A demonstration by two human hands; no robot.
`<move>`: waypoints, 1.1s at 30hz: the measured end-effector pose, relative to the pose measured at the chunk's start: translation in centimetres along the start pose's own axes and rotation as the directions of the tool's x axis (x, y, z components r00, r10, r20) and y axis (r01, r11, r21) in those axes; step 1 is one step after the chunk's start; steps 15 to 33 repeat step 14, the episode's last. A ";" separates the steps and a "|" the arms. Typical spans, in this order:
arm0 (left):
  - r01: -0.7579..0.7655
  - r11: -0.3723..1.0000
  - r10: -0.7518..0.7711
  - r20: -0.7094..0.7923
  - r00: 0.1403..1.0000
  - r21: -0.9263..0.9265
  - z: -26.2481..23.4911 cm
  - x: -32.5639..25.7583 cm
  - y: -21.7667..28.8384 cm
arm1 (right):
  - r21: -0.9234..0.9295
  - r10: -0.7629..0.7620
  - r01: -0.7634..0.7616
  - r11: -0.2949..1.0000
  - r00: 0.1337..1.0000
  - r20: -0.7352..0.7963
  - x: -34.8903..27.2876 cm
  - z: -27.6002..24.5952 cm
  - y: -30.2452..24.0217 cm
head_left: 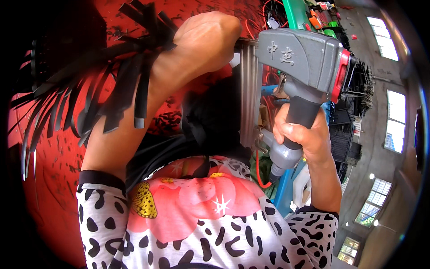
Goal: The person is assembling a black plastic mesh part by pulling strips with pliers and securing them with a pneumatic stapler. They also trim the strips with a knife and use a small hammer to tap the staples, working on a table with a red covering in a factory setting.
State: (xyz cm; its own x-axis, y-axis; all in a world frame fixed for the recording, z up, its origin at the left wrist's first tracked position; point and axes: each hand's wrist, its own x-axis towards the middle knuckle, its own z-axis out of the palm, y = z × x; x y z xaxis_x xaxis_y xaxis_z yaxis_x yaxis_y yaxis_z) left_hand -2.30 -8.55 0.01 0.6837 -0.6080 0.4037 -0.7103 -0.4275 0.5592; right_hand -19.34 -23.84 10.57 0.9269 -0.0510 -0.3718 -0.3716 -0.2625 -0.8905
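Red fills the left of my view: a broad red surface [53,170] littered with small dark offcuts, the largest thing I see from the head camera. Over its upper part fans a bundle of flat black strips [112,85], their loose ends splaying out to the left and downward, some crossing the forearm. Low in the picture sits the person's patterned top [201,224], white with black spots and a large pink flower, sleeves ending above the elbows.

Next in size is the grey pneumatic nail gun [304,58], held upright at right of centre, its red-trimmed cap facing right and its long ribbed metal magazine [249,94] running down beside the grip. The right hand [302,134] wraps the tool's black rubber handle, fingers curled tight and pressed together around it, thumb across the front; an orange hose trails from below the handle.

The left hand [204,42] is bunched at the top of the frame, just beside the head of the magazine, where the black strips gather. I see only its back and knuckles, so I cannot tell how its fingers lie or whether they pinch the strips.

Behind the gun, green and blue frame rails and stacked black crates recede toward bright windows.
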 end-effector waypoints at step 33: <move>0.018 0.999 -0.017 0.020 1.000 -0.050 0.6 0.8 -1.5 | 0.051 -0.092 0.094 0.994 0.995 -0.037 0.5 0.3 1.7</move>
